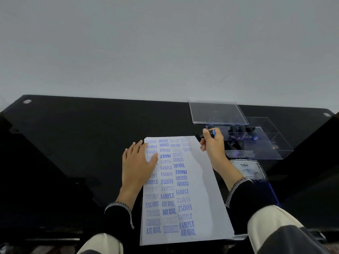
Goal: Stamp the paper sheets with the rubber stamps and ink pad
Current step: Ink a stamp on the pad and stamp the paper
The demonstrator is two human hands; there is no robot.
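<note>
The white paper sheet [198, 180], crowded with blue stamped words, lies low and centre on the black glass table [73, 143]. It looks light and likely to slide, so the left hand [137, 162] presses it flat with straight fingers. The right hand [212, 143], right of centre, curls round a small black rubber stamp with a blue band [211, 133]; its stub handle seems the natural hold. Its face is hidden. The blue ink pad [247, 170] sits half behind the wrist, and the stamps in the clear plastic tray [266, 140] are hard to tell apart.

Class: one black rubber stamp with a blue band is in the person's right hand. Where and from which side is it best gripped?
Grip the black rubber stamp with a blue band around its rounded handle, from above and the right, as the right hand does; its stamping end points left toward the white printed paper sheet.
</note>
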